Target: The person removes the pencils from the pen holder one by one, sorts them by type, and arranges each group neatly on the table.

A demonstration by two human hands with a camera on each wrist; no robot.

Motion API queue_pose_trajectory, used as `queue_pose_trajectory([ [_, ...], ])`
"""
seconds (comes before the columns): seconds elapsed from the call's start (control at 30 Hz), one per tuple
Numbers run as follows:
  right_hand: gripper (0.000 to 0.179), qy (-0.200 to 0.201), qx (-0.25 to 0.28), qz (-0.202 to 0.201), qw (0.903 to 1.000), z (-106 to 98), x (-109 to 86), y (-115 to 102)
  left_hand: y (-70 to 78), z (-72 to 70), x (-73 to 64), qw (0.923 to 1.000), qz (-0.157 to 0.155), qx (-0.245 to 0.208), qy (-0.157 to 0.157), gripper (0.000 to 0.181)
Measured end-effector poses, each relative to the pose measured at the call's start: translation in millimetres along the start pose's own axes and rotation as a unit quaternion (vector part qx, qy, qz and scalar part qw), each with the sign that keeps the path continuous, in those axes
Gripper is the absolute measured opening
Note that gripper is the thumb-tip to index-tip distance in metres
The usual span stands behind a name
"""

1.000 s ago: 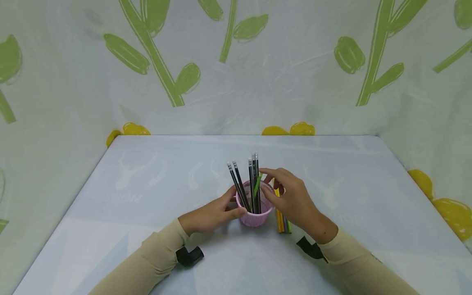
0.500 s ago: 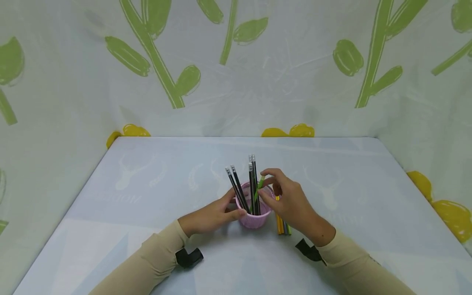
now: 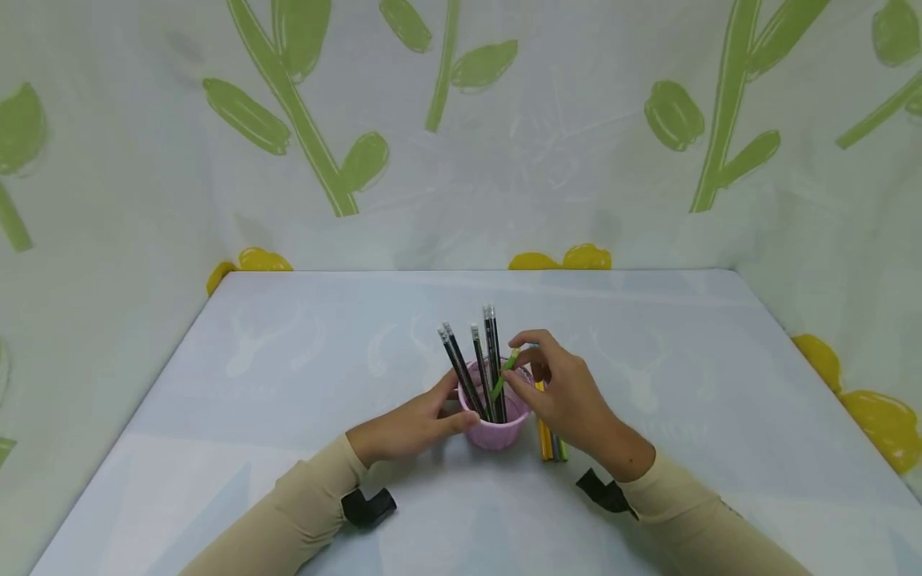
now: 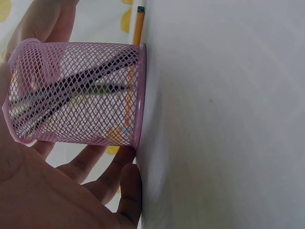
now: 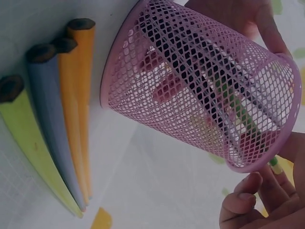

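Note:
A pink mesh pencil cup [image 3: 494,436] stands upright on the table, with several black pencils [image 3: 463,376] with eraser ends leaning inside. My left hand [image 3: 410,424] holds the cup from the left, thumb at the near rim; in the left wrist view its fingers [image 4: 88,164] spread along the cup's side. Over the cup's right rim, my right hand [image 3: 569,392] pinches a short green pencil [image 3: 508,366] between thumb and fingertips. The lower part of this green pencil [image 5: 243,117] shows through the mesh in the right wrist view, inside the cup.
Right of the cup lie orange pencils [image 5: 78,100], a grey-blue pencil [image 5: 52,114] and a yellow-green pencil [image 5: 35,148], side by side, partly under the right hand. The pale table [image 3: 461,512] meets a leaf-patterned backdrop [image 3: 562,160] behind.
The green pencil tilts further right, with my right hand still pinching its top. Inside the cup the black pencils have shifted, one leaning further left. My left hand stays on the cup.

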State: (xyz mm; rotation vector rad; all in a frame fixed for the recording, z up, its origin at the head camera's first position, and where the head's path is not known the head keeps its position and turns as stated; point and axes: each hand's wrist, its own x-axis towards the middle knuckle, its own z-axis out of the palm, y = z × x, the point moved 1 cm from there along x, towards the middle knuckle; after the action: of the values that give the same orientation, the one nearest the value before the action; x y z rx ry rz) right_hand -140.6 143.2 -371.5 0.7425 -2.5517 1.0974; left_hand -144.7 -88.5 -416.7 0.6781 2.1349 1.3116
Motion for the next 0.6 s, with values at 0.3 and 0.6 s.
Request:
queue_pose_trajectory([
  [0.3,0.047,0.042,0.03,-0.027,0.9983,-5.8,1.5,0.2,-4.1,-0.1,-1.8,0.9999,0.003,-0.013,-0.002,0.069],
  [0.6,0.046,0.113,0.111,-0.054,0.9859,-18.1,2.9,-0.4,-0.5,-0.9,-1.3,1.0,-0.004,-0.008,-0.001,0.071],
])
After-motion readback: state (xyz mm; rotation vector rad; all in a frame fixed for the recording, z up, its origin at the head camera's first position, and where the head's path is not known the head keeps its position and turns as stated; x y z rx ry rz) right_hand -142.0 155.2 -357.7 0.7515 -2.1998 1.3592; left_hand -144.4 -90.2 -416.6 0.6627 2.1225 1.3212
